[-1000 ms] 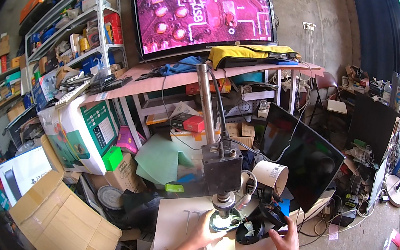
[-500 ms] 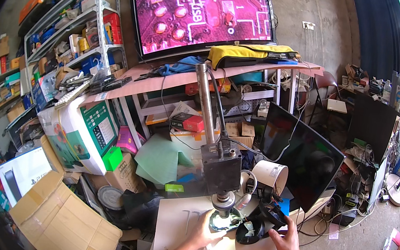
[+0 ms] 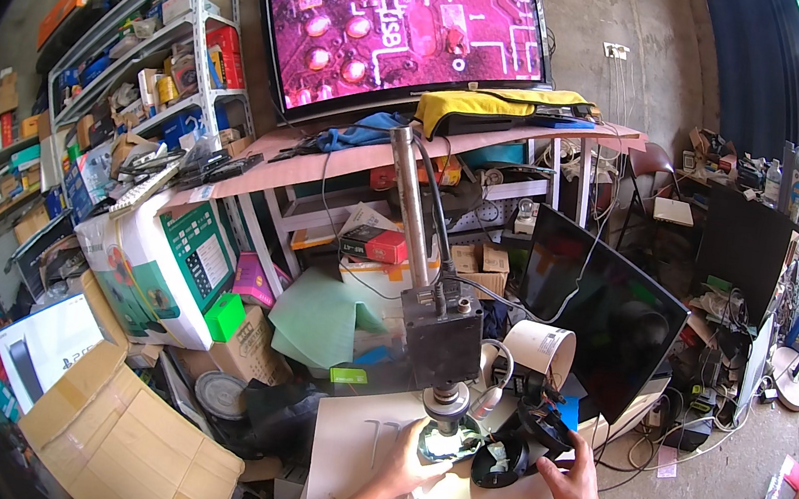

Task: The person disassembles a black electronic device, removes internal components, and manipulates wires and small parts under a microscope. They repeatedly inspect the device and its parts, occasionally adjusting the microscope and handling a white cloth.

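Under the lens of a black microscope head [image 3: 442,341] on a metal post, my left hand [image 3: 409,461] is closed around the edge of a small, brightly lit round piece [image 3: 443,441]. Glare hides most of its detail. Beside it sits a black round cup-shaped part [image 3: 499,463] with something pale inside. My right hand [image 3: 576,476] grips a black curved part [image 3: 543,422] just right of that cup, thumb toward me. Both hands are over a pale board [image 3: 346,444] serving as a work surface. A large screen [image 3: 408,29] shows a magnified pink circuit board.
A white cylinder [image 3: 545,348] and a dark flat panel [image 3: 603,317] stand behind the work surface. An open cardboard box [image 3: 133,437] is at the left. Behind is a pink-topped bench [image 3: 282,148]; cables [image 3: 669,426] lie on the floor at right.
The magnified circuit picture on the screen has shifted slightly to the left and down. My hands and the parts look nearly unmoved.
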